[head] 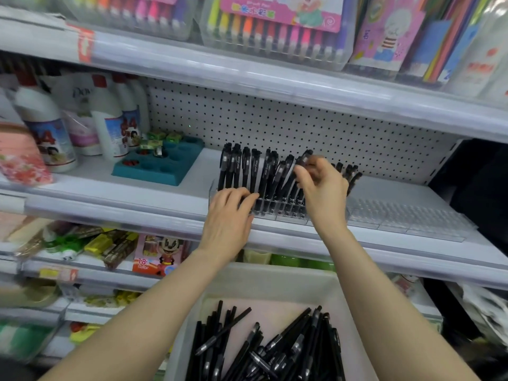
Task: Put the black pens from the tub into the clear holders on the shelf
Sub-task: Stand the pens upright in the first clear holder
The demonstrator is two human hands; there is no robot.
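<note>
A clear holder on the middle shelf carries several black pens standing upright in its slots. My right hand pinches the top of one leaning black pen among them. My left hand rests against the holder's front left part, fingers curled over the lower ends of the pens there. Below, a pale tub holds a loose heap of black pens. A second clear holder stands to the right with no pens in it.
A teal tray with small green items sits left of the holders. White bottles stand at the far left. A perforated back panel closes the shelf. Marker packs fill the shelf above, and snack packs lie below.
</note>
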